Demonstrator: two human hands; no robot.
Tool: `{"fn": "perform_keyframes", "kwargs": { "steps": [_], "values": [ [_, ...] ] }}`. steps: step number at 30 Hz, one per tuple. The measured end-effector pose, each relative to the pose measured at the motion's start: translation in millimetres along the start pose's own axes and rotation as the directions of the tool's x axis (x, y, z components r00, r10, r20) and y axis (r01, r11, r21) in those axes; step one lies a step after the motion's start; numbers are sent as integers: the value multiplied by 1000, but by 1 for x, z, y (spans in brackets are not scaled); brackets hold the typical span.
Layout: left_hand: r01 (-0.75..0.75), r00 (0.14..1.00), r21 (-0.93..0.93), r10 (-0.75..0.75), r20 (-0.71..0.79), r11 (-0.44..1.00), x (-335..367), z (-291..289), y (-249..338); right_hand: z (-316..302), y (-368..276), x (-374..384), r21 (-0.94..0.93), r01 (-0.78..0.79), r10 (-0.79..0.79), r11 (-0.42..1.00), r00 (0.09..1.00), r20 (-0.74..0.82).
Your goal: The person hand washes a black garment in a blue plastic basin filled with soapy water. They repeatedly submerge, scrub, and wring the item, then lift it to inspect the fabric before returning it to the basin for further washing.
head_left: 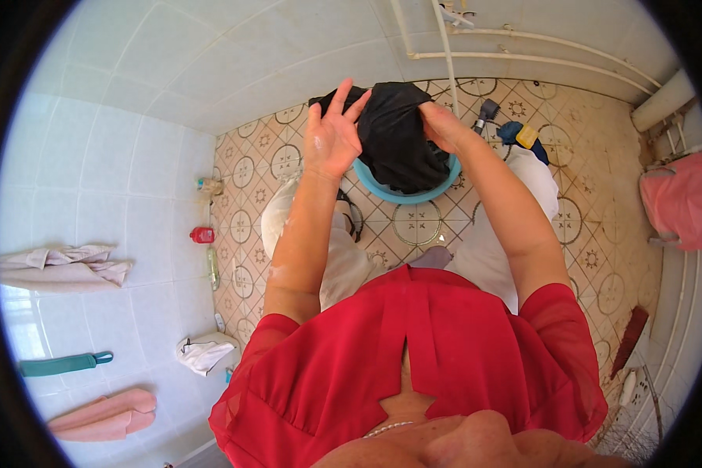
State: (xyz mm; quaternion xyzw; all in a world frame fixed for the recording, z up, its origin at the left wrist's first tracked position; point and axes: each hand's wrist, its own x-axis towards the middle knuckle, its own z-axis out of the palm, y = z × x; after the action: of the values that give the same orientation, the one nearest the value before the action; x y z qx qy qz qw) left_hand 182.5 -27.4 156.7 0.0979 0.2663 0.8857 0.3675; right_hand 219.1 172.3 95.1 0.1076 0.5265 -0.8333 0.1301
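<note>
Black cloth (398, 140) left of my right hand (443, 127), which grips its edge, over blue basin (382, 193); my left hand (335, 144) splayed, unclenched.

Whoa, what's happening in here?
A person in a red top is handling a black cloth over a blue basin on the tiled floor. The right hand holds the cloth's right side. The left hand is open, fingers spread in front of the cloth's left side, with white flecks, maybe suds, on it. The cloth hangs down into the basin.
</note>
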Motion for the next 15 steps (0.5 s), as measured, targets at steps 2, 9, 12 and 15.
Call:
{"fn": "perform_keyframes", "kwargs": {
  "steps": [2, 9, 12, 15],
  "values": [
    [-19, 999, 66, 22, -42, 998, -2, -2, 4, -1, 0, 1, 43, 13, -12, 999, 1000, -20],
    [-16, 994, -5, 16, 111, 1000, -2, -43, 25, -22, -1, 6, -81, 126, -112, 989, 982, 154],
    [-52, 997, 78, 56, -44, 996, -4, -52, 30, -29, -16, 1, -399, 147, -131, 905, 989, 68],
    [-74, 959, 167, 116, -257, 983, -4, -42, 31, -42, -34, -12, -487, 160, -172, 858, 985, 20]
  ]
}}
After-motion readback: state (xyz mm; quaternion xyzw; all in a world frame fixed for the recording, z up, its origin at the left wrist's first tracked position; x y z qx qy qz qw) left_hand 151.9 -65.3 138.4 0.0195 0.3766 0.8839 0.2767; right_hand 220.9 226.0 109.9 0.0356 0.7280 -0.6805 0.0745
